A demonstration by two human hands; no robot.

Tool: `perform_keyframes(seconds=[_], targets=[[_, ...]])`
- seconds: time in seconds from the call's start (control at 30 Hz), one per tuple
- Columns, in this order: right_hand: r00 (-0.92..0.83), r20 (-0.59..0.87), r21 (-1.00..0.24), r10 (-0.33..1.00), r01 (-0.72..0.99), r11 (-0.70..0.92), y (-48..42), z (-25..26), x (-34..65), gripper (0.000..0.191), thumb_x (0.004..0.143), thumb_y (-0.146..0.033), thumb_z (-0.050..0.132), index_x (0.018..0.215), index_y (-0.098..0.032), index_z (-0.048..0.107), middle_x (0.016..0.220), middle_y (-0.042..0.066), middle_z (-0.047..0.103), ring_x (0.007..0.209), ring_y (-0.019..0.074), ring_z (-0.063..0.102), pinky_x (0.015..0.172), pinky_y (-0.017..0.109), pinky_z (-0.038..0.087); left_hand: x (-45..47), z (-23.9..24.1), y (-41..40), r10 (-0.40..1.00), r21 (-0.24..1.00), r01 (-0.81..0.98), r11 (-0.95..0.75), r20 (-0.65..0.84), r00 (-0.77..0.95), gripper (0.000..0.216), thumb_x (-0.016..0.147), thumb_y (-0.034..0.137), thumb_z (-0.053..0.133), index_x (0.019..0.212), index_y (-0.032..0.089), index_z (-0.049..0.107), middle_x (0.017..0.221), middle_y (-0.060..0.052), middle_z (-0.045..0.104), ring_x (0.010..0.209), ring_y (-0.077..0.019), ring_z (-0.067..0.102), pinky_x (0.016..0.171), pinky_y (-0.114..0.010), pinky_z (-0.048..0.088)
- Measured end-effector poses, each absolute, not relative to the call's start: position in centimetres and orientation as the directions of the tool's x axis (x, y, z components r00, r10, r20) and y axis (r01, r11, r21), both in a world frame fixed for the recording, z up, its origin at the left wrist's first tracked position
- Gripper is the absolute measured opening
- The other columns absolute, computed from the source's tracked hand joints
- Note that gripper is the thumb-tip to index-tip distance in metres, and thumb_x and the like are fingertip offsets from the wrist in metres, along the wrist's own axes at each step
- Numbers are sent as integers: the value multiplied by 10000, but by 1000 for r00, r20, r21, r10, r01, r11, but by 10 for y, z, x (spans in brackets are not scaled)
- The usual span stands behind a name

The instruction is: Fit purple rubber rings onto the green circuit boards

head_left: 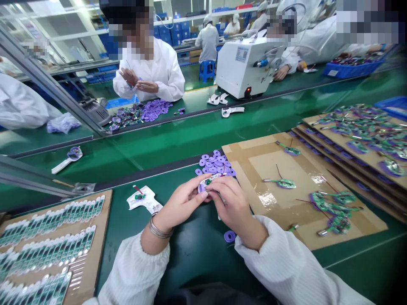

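In front of me, my left hand (184,200) is closed around a small white plastic housing (203,184) with purple and a bit of green circuit board showing in it. The fingertips of my right hand (231,204) pinch at the near side of the same piece and cover much of it. Just beyond my fingers lies a heap of purple rings (213,162). A single purple ring (229,236) rests below my right wrist. Left of my hands is a white housing half (144,199) with a small green board and a red wire on it.
At right, a cardboard sheet (244,156) carries several wired circuit boards (286,183), beside stacked board-laden sheets (346,159). Rows of slim green-and-white boards (51,220) lie at left. Across the green conveyor (178,131), a co-worker (149,72) sits near a white machine (237,67).
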State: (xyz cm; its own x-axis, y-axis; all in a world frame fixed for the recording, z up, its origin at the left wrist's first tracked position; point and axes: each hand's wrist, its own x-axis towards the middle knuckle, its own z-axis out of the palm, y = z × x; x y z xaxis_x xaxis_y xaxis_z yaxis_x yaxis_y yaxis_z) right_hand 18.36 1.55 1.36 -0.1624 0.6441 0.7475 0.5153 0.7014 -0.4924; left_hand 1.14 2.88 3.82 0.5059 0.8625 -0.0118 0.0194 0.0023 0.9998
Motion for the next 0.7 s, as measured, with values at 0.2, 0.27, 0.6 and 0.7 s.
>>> perform_keyframes(seconds=[0.2,0.27,0.6,0.7], targets=[[-170,750,-468,639,547,694,14,12,184,198,887,-74,534,994,-210,630,929,65,650,887,191,577,788,358,509,10,37,30,859,998,53,-27,-4,512,487,924,340,552,1394,238,481,1411,-102,523,1115,-257,632,922,-362,545],[-174,746,-459,643,565,686,13,12,184,197,885,-82,534,963,-222,649,922,55,662,888,190,579,790,359,497,12,37,28,864,996,77,-38,-6,504,472,924,345,548,1378,225,499,1363,-106,569,1090,-253,644,902,-351,552],[-34,709,-550,705,598,582,22,23,196,342,793,-175,696,1116,-249,615,1201,92,575,1142,261,525,976,471,450,17,29,35,926,987,-107,119,-72,372,444,872,373,624,1271,183,576,1272,-127,604,901,-217,702,815,-361,597],[17,456,-825,890,383,415,24,20,197,656,768,-243,719,1348,-230,413,1253,129,548,1140,255,567,929,443,514,16,34,35,936,988,-107,114,-70,344,403,876,352,620,1242,186,589,1245,-110,616,830,-180,701,797,-338,599]])
